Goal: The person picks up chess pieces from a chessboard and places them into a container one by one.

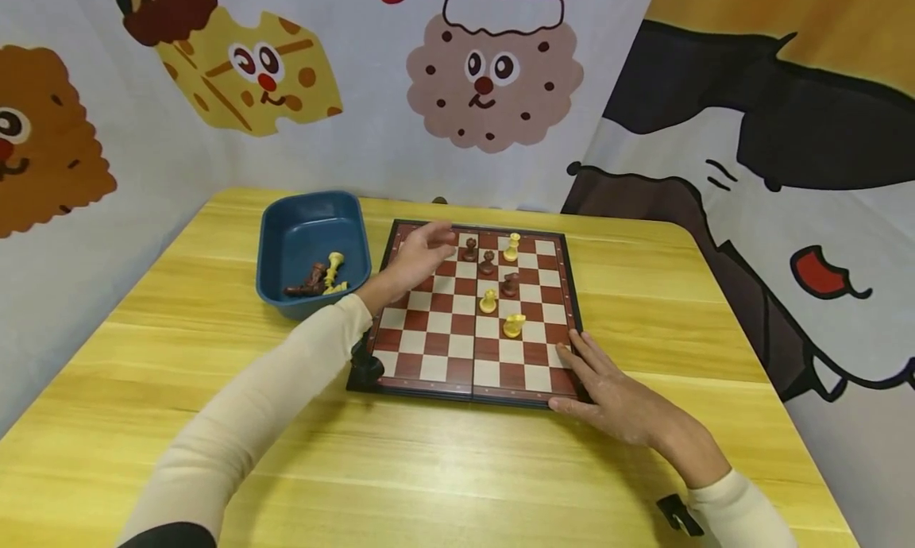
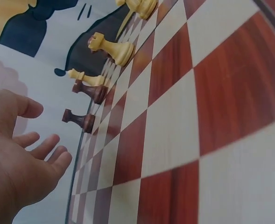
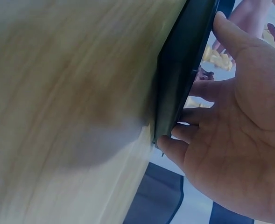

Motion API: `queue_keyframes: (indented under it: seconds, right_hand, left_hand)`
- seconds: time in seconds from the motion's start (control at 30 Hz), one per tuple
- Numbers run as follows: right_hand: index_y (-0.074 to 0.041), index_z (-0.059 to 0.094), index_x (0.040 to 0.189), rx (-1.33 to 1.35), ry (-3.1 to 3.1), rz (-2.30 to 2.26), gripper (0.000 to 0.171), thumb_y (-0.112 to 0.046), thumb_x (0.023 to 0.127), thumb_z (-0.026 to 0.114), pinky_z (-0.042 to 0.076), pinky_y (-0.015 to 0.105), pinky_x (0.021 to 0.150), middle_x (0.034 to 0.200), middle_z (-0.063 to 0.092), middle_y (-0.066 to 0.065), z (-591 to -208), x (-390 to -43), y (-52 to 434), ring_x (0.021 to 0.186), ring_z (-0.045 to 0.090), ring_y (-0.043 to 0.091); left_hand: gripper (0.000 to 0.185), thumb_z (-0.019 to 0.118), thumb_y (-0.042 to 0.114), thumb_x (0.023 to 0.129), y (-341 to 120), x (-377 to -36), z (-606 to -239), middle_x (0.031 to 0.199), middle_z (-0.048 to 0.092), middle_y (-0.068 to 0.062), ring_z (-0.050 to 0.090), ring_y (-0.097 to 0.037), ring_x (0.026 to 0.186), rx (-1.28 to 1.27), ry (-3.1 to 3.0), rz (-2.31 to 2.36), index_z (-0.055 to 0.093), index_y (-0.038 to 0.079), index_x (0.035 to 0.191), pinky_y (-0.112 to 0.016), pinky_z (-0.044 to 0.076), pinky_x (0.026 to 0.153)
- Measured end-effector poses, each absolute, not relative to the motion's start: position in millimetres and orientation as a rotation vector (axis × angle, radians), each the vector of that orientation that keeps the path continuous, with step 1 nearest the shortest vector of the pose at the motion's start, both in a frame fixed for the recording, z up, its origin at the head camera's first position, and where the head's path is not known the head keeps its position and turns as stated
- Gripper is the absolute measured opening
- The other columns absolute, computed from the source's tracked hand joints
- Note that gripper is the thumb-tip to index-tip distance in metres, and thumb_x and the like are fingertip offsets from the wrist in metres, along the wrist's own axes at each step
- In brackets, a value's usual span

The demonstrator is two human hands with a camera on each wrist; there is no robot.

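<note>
Chessboard [image 1: 457, 349] lying mid-table [image 1: 643, 468], its 5 o'clock corner being steadied by the right hand [image 1: 615, 397] with flat fingers, left hand [image 1: 418, 258] being held relaxed, grasping nothing, over the 11 o'clock squares, dark pawn [image 1: 469, 249] just beside at 3 o'clock.

The head view looks forward and down from above and behind both hands, taking in the whole chessboard [image 1: 472, 310], the table [image 1: 686, 310] and the backdrop beyond. The left wrist view sits low beside the left hand [image 2: 16, 158], very near the board's surface, looking along the squares toward the standing pieces [image 2: 110, 46] past the fingertips. The right wrist view sits under the right hand [image 3: 240, 121], close to the tabletop, facing the board's dark edge [image 3: 179, 79] where the fingers rest. All three views share the chessboard; the head view also shows both hands.
</note>
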State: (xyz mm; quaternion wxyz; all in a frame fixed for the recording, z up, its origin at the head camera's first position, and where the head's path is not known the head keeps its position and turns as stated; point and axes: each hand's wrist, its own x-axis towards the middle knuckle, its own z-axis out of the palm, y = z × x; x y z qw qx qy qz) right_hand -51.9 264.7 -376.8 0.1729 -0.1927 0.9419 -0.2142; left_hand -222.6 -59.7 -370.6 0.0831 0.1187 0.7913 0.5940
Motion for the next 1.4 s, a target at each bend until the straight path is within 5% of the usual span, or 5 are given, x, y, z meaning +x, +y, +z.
queue_keyframes:
  seconds: [0.77,1.13,1.4]
  right_hand:
    - [-0.006,0.027,0.161,-0.545,2.642,-0.561,0.094,-0.066,0.096,0.057,0.035,0.067,0.106,0.167,0.005,0.021,-371,-56,260,0.152,0.003,0.043]
    - [-0.006,0.026,0.162,-0.551,2.658,-0.58,0.093,-0.065,0.096,0.056,0.035,0.067,0.106,0.168,0.004,0.02,-372,-54,261,0.152,0.003,0.043]
    - [-0.005,0.027,0.161,-0.553,2.668,-0.602,0.093,-0.065,0.096,0.056,0.035,0.067,0.106,0.168,0.004,0.02,-373,-54,261,0.152,0.003,0.043]
  left_hand:
    - [0.043,0.042,0.018,0.112,-36,-243,-386,0.148,0.048,-0.016,0.047,-0.027,0.135,0.355,2.311,1.792,0.046,-0.001,0.15,-0.044,0.043,0.107]
    - [0.032,0.06,-0.002,0.102,-18,-254,-394,0.12,0.067,-0.015,0.061,-0.024,0.113,0.302,2.339,1.789,0.061,-0.006,0.133,-0.032,0.053,0.091]
    - [0.026,0.061,0.0,0.102,-22,-259,-403,0.115,0.069,-0.011,0.064,-0.02,0.106,0.322,2.419,1.746,0.066,-0.004,0.128,-0.03,0.055,0.087]
